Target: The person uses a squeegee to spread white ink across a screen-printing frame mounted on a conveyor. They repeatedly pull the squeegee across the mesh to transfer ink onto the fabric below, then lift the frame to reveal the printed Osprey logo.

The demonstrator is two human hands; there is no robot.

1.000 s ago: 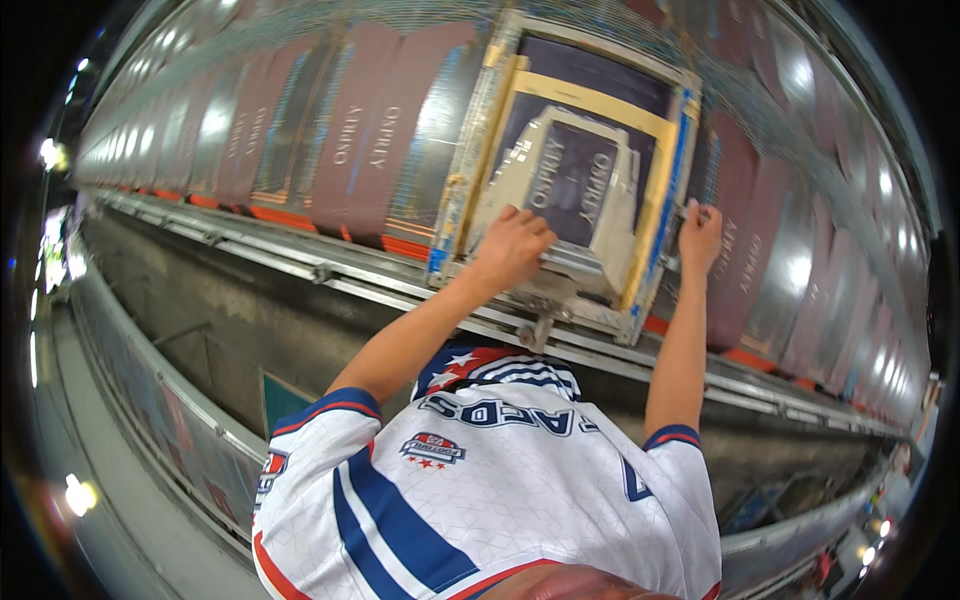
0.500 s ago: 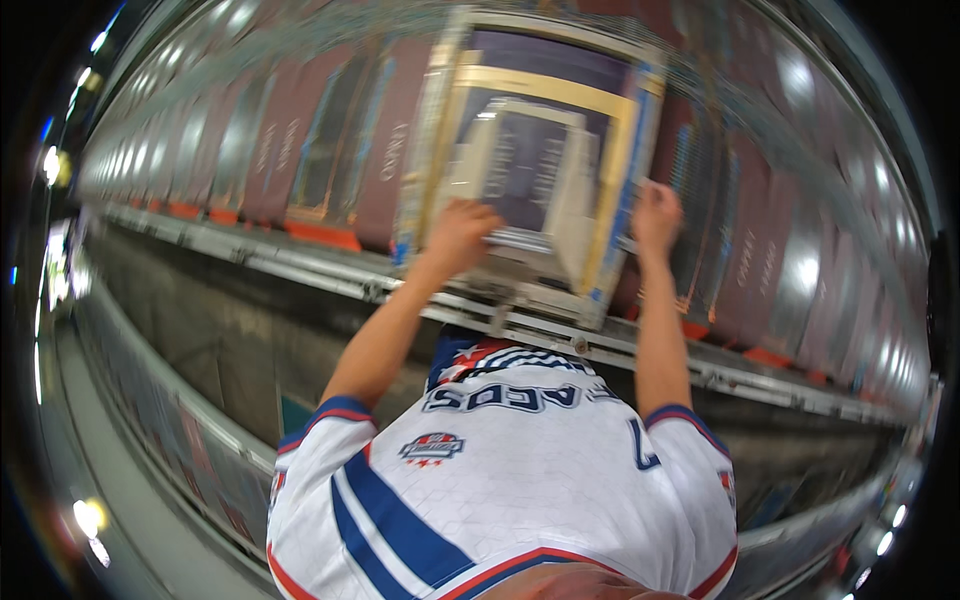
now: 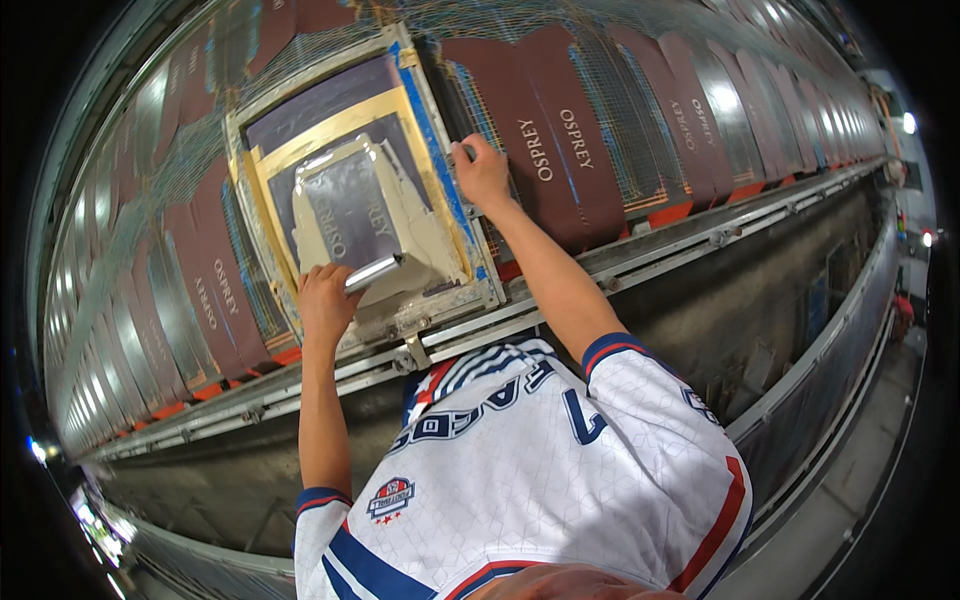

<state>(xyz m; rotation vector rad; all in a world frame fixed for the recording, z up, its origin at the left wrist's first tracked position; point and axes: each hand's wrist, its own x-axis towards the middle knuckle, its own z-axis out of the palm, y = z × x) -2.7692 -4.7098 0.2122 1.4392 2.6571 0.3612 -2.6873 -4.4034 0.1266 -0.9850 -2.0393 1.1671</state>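
A printing screen frame [image 3: 236, 138] with yellow and blue tape sits over the printing bed, with cream ink round a dark middle panel [image 3: 352, 205]. My left hand [image 3: 325, 295] is closed on a silver squeegee [image 3: 375, 271] at the near part of the screen, the bar reaching rightward over the ink. My right hand [image 3: 482, 172] has its fingers curled on the right side of the frame, partway up, gripping its edge.
Long rows of maroon cut pieces [image 3: 560, 140] with pale lettering lie along the bed on both sides of the screen, over orange and blue markings. A metal rail [image 3: 680, 250] runs along the near edge, with a walkway [image 3: 855, 430] beyond a low barrier at the lower right.
The view has swung, so the screen now appears further left. Both hands stay at the screen, and the squeegee in my left hand now shows clearly, angled across the ink.
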